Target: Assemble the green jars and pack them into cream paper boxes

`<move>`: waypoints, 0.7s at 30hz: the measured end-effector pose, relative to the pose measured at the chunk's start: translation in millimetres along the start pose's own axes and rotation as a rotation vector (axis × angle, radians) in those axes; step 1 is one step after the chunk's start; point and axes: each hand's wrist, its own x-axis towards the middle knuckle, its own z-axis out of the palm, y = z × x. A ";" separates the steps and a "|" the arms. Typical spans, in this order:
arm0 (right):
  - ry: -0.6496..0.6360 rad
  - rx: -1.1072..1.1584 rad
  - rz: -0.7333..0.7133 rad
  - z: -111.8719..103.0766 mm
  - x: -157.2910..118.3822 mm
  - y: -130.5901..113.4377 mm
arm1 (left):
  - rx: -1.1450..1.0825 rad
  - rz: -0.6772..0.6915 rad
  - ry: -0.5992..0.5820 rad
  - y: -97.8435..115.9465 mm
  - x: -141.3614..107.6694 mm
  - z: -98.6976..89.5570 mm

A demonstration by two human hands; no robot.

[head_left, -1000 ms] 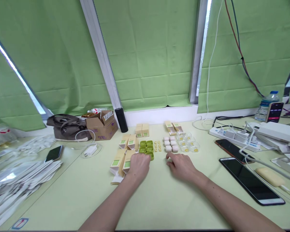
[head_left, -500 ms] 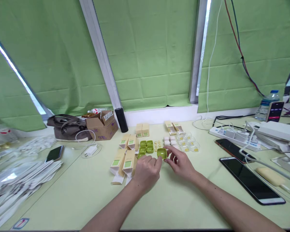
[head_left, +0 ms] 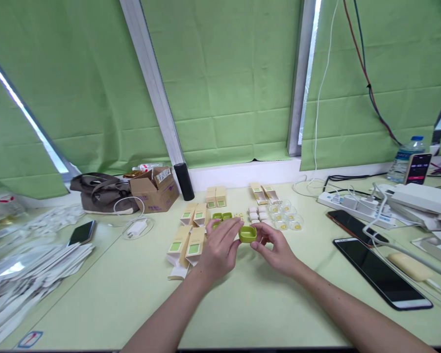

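A small green square cup (head_left: 247, 235) is held just above the table between the thumb and fingers of my right hand (head_left: 274, 247). My left hand (head_left: 220, 245) is at the cup's left side, palm down, its fingers stretched out and apart from the thumb. Behind my left hand stand more green cups (head_left: 227, 216), partly hidden by it. Small yellowish pieces (head_left: 238, 214) lie just behind the held cup. Pinkish white pieces (head_left: 257, 213) sit in rows to the right, beside clear domed cups (head_left: 285, 215) with yellow centres.
Cream cartons (head_left: 180, 245) stand left of my hands, with more cartons (head_left: 216, 196) further back. A cardboard box (head_left: 154, 191), a black cylinder (head_left: 184, 182) and a grey bag (head_left: 105, 195) line the back. Phones (head_left: 382, 272) and a power strip (head_left: 356, 208) lie right.
My left hand has gone from curled fingers to stretched fingers, lifting slightly and covering more of the green cups. The held cup has tipped so its side faces me.
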 end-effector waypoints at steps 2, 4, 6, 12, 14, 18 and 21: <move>-0.017 -0.001 0.013 -0.1 0.5 0.5 | -0.072 -0.019 0.004 -1.4 -2.4 4.1; -0.031 -0.004 0.027 -0.6 1.1 0.4 | -0.142 -0.075 0.024 -1.8 -4.6 8.7; -0.048 -0.012 0.036 -1.5 1.7 -0.7 | -0.215 -0.159 0.047 -1.3 -6.1 12.7; -0.034 -0.073 0.078 -0.2 3.2 -2.0 | -0.432 -0.543 0.038 2.7 -4.9 16.0; -0.002 -0.097 0.099 1.3 3.8 0.0 | -0.497 -0.685 0.022 3.1 -3.9 16.7; 0.078 -0.087 0.126 2.7 5.3 2.2 | -0.601 -0.904 -0.014 1.2 -2.5 20.8; 0.090 -0.043 0.124 2.2 6.0 -0.2 | -0.647 -0.962 -0.033 0.2 -1.5 23.5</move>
